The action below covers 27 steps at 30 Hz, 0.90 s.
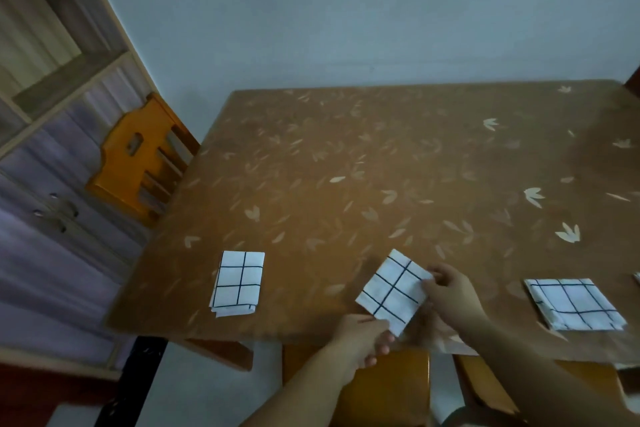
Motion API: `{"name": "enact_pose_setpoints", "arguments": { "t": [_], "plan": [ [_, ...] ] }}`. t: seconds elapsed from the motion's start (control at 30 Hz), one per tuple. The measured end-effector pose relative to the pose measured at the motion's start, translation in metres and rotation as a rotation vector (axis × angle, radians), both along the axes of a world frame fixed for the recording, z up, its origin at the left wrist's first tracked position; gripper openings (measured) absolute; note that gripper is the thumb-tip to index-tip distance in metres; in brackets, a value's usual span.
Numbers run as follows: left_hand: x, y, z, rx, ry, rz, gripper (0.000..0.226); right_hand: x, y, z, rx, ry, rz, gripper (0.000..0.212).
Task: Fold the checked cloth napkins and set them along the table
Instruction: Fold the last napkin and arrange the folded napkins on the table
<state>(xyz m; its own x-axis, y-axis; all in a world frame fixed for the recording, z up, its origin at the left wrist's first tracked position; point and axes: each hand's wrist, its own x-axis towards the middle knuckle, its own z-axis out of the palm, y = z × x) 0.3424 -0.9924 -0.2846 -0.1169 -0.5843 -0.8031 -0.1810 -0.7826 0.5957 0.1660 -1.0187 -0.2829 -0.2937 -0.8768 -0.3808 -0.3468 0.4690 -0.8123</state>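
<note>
A folded white napkin with black checks (393,291) lies tilted near the table's front edge. My left hand (360,340) pinches its near corner and my right hand (450,291) grips its right edge. A second folded napkin (237,284) lies flat to the left on the brown leaf-patterned table (346,166). Further right rests a wider folded napkin (575,303), and a sliver of white cloth (636,278) shows at the frame's right edge.
An orange wooden chair (138,156) stands at the table's left side. Two more chair seats (381,388) sit under the front edge below my arms. A wooden shelf and cabinet (52,80) fill the left wall.
</note>
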Motion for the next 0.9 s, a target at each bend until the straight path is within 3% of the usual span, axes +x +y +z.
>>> {"name": "enact_pose_setpoints", "arguments": {
  "t": [0.23, 0.37, 0.67, 0.8, 0.9],
  "plan": [
    [-0.045, -0.004, -0.009, -0.013, 0.015, -0.151, 0.018, -0.013, -0.058, -0.024, -0.031, 0.231, 0.194, 0.029],
    [-0.034, -0.006, -0.012, -0.133, -0.037, -0.213, 0.014, -0.010, -0.064, -0.029, 0.011, 0.261, 0.221, 0.043],
    [0.077, -0.025, 0.013, -0.815, -0.738, -0.460, 0.023, 0.020, -0.013, -0.007, -0.056, 0.503, 0.325, 0.055],
    [0.146, -0.012, 0.029, -0.922, -0.861, -0.461, 0.028, 0.063, 0.017, 0.011, -0.121, 0.666, 0.416, 0.054],
    [0.198, 0.013, 0.032, -0.943, -0.894, -0.417, 0.031, 0.114, 0.038, 0.029, -0.146, 0.659, 0.415, 0.052]
  ]
}}
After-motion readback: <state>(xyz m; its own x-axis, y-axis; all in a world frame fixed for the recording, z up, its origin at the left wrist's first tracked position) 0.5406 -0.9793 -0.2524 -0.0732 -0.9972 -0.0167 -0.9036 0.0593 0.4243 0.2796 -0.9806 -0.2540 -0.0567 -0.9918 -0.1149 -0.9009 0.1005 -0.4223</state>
